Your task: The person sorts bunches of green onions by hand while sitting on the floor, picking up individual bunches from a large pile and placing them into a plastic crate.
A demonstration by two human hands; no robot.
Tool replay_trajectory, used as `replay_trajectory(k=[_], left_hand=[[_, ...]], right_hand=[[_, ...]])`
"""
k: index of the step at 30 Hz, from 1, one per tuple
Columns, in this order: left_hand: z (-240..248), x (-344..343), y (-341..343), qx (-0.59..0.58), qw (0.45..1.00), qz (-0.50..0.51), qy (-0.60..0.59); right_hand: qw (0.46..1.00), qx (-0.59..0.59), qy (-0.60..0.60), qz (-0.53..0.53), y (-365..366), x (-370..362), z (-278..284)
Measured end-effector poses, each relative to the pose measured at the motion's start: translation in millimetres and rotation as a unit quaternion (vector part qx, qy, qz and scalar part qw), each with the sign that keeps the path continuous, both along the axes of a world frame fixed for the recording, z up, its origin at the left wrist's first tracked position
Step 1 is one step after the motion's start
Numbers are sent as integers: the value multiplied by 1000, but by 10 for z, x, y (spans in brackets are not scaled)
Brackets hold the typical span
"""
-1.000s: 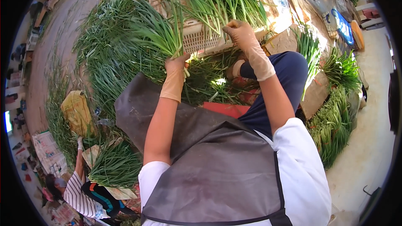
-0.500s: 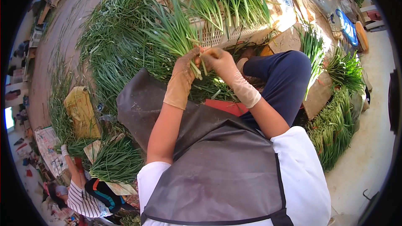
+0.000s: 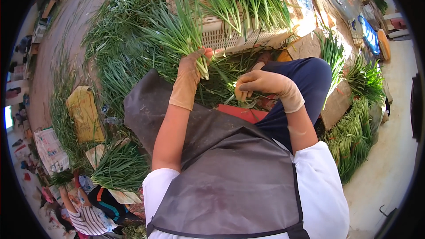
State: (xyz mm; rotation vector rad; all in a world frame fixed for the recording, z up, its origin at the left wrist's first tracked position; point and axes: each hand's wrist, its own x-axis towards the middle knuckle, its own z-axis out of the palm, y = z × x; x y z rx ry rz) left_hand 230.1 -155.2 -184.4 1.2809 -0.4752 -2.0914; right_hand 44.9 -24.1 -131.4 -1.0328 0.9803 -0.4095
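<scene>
Brown floor (image 3: 95, 6) runs across the upper left of the room, strewn with leaf scraps, with mixed clutter (image 3: 20, 146) along the far left rim. On it we note a broad heap of green leaves (image 3: 119, 62), spread up to the edge of our dark apron (image 3: 230, 177). Ahead, a pale slotted plastic crate (image 3: 226, 42) bears loose stalks (image 3: 248, 0), its right corner sunlit. Bundled greens (image 3: 349, 141) lie in rows at our right; a yellow sack (image 3: 84, 115) lies at left, above a co-worker in a striped top (image 3: 88, 221). Green bunch (image 3: 186, 35): in our left hand (image 3: 190, 64), just on our side of the crate, leaves fanning up and leftward, pale ends jutting below. We judge it light, limp toward the tips, firmer at the stems, easily bruised, perhaps slippery if damp; best gripped snugly around the lower stems. Left fingers: wrapped around those stems. Right hand (image 3: 261, 82): apart from the bunch, fingers curled inward; whether they pinch a shred, we cannot tell.
</scene>
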Motion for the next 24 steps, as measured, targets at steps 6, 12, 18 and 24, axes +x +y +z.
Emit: replay_trajectory(k=[6, 12, 18, 24], left_hand=[[-302, -24, 143, -118, 992, -43, -10], [-274, 205, 117, -109, 987, -72, -93], [-414, 791, -457, 50, 997, 15, 53], [456, 857, -915, -77, 992, 64, 74]], right_hand=[[869, -234, 392, -192, -836, 672, -48], [834, -382, 45, -395, -1077, 200, 781], [962, -136, -129, -197, -307, 88, 1217], [733, -256, 554, 300, -241, 395, -221]])
